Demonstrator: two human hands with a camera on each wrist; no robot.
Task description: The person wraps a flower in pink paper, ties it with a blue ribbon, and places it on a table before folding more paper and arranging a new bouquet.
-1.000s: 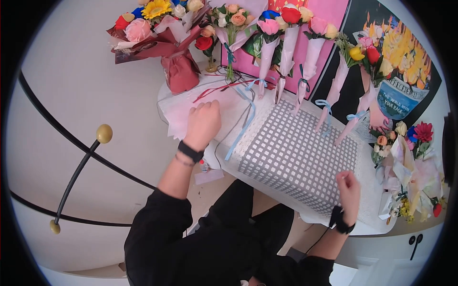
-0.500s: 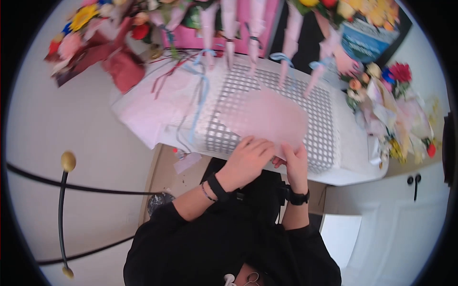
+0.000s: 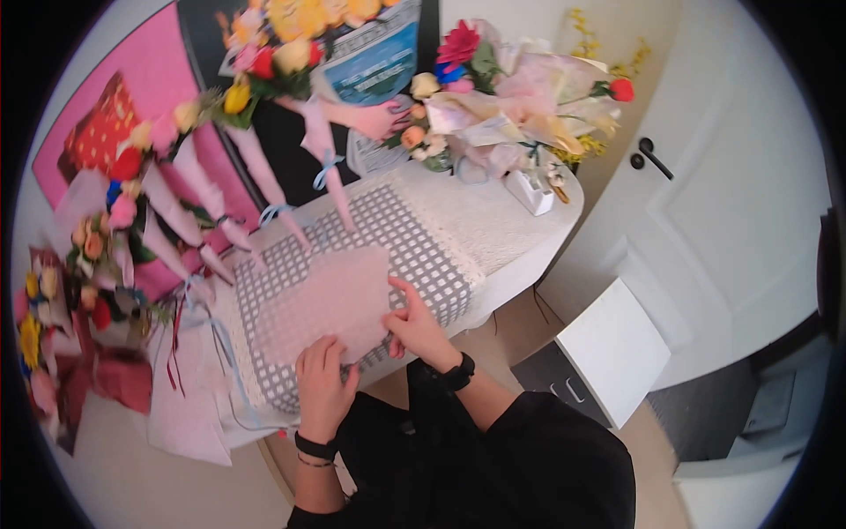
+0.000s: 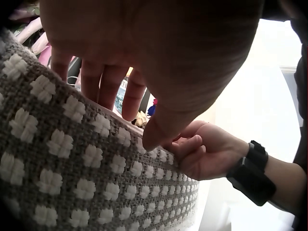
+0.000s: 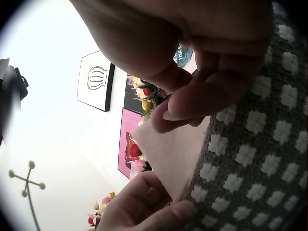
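Observation:
A sheet of pale pink wrapping paper (image 3: pixel 330 300) lies over the grey-and-white checked cloth (image 3: pixel 432 273) near the table's front edge. My right hand (image 3: pixel 419 326) pinches the paper's near right edge between thumb and fingers. In the right wrist view a lifted corner of the paper (image 5: pixel 168 154) comes down from those fingertips. My left hand (image 3: pixel 324 388) rests on the near left part of the sheet with its fingers extended. From the left wrist view, that hand's fingers (image 4: pixel 110 86) reach over the cloth-covered edge, thumb below.
Several pink-wrapped flower cones (image 3: pixel 251 167) stand along the back of the table. Loose ribbons (image 3: pixel 225 353) and more pink paper (image 3: pixel 189 410) lie at the left. Wrapped flowers (image 3: pixel 529 97) and a small white box (image 3: pixel 529 189) sit at the right. A white-topped cabinet (image 3: pixel 617 353) stands beside the table.
Both hands, apart and off the paper a second ago, came together at a pink sheet now on the checked cloth. The head view has swung right, and the hands have spread slightly along the near edge.

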